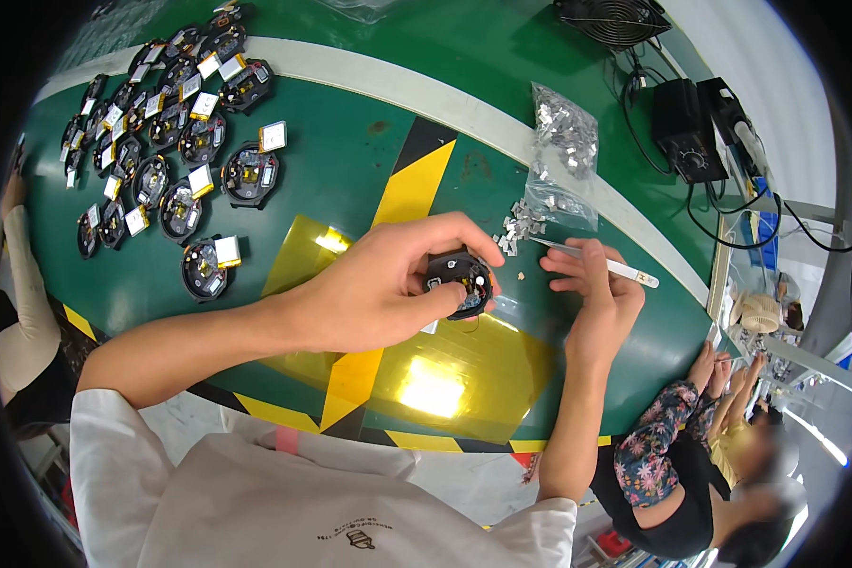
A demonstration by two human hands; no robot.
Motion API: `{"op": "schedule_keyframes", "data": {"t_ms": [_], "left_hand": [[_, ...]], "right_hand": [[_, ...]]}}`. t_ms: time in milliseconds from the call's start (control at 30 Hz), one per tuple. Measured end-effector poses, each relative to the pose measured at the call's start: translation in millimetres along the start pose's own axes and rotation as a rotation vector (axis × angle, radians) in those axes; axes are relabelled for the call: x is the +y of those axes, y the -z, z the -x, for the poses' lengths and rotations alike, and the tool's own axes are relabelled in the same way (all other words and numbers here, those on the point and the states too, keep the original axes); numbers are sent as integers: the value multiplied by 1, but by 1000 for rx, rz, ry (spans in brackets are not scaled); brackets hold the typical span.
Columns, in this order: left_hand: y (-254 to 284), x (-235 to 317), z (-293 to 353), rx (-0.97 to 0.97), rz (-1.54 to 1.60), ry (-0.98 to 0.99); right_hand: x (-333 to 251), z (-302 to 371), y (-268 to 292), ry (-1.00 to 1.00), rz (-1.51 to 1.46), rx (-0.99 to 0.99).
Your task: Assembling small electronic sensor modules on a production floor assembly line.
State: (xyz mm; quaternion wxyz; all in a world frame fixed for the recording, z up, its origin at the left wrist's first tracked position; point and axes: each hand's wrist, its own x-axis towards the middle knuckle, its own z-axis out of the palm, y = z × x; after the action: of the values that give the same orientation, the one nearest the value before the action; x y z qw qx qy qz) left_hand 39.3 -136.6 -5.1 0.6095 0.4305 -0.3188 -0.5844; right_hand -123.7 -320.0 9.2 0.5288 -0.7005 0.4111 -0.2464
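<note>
Centre of frame: left hand grasping round black plastic device housing, thumb across exposed face. Right of centre: right hand pinching slim pale metal tweezers, points just beside loose pile of small flat grey pieces. Possible slip: housing tilting in fingers, sharp tips scratching inner parts. Upper right: clear plastic bag, similar grey pieces inside.

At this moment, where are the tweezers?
The tweezers are right of centre in the head view, in the right hand's grip, near the silver pieces.
</note>
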Motion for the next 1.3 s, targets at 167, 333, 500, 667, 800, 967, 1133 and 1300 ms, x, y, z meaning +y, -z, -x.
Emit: {"op": "schedule_keyframes", "data": {"t_ms": [167,333,500,667,800,967,1133,1300], "left_hand": [[0,1,0,25,-17,-4],[0,-3,-1,37,-7,-6],[0,-3,-2,35,-12,-11],[0,-4,-1,45,-25,-18],[-1,-4,-2,65,-37,-36],[-2,-5,-2,79,-63,-67],[-2,-1,-2,64,-77,-31],[-2,1,-2,66,-61,2]], "right_hand": [[-1,0,0,-9,2,-12],[0,-1,1,9,-6,-14],[-2,0,-2,11,15,16],[0,-2,-1,15,32,11],[0,0,-1,29,4,0],[2,-1,0,40,4,7],[1,-1,-2,38,39,12],[1,-1,-2,44,44,-6]]}}
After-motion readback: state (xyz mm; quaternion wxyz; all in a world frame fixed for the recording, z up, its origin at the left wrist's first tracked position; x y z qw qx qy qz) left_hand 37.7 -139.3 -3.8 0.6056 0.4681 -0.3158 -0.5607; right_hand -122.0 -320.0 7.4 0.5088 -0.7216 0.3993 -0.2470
